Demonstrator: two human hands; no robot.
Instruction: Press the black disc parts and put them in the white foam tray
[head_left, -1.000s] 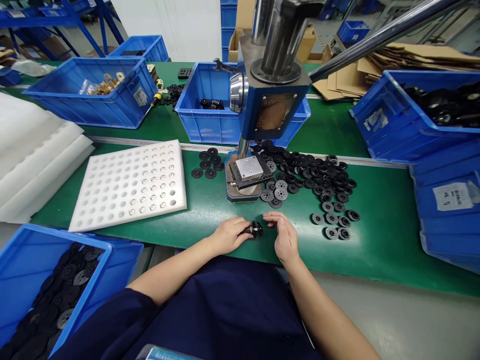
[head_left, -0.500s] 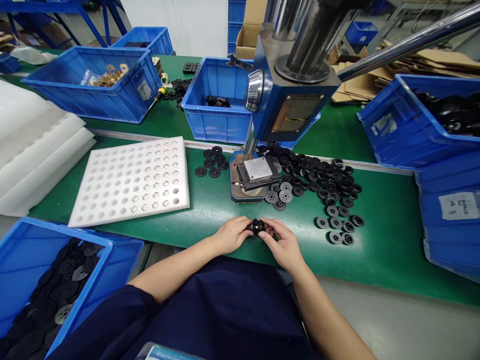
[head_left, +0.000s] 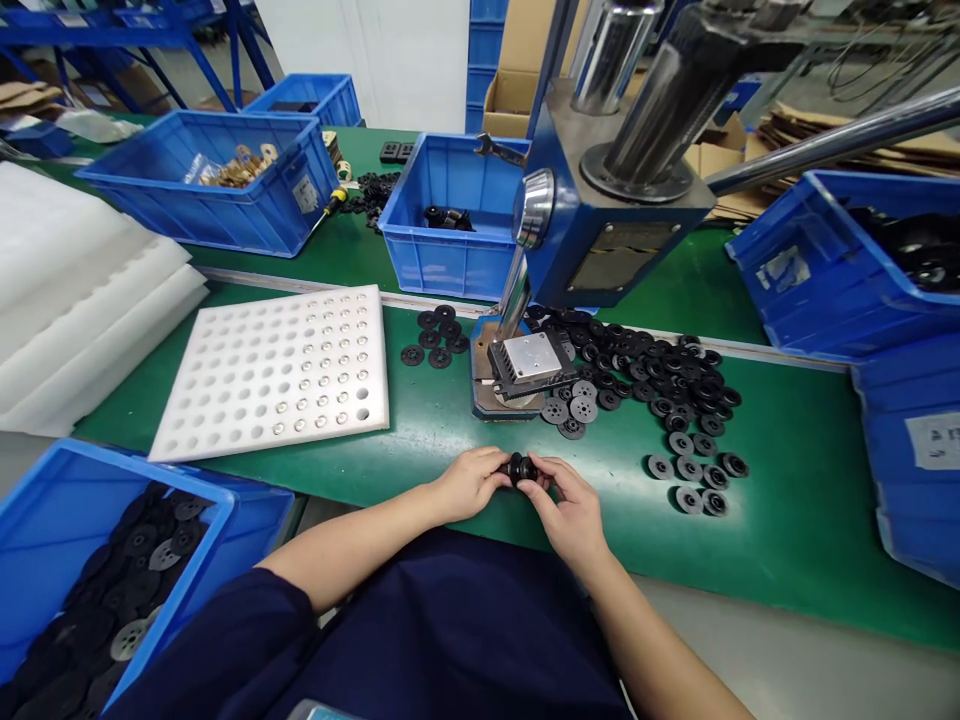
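Both hands, left hand (head_left: 471,486) and right hand (head_left: 568,505), pinch one black part (head_left: 519,469) between them over the counter (head_left: 420,440). Beyond stand one white foam tray (head_left: 376,340), seven black discs (head_left: 430,339) and one press (head_left: 562,240); behind these, one blue bin (head_left: 450,262) and one screwdriver (head_left: 334,200).

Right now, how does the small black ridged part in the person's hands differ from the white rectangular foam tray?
The small black ridged part is held between the left hand and right hand, while the white foam tray lies on the green tabletop. The part is black and rounded; the tray white and rectangular. The part is far smaller than the tray.
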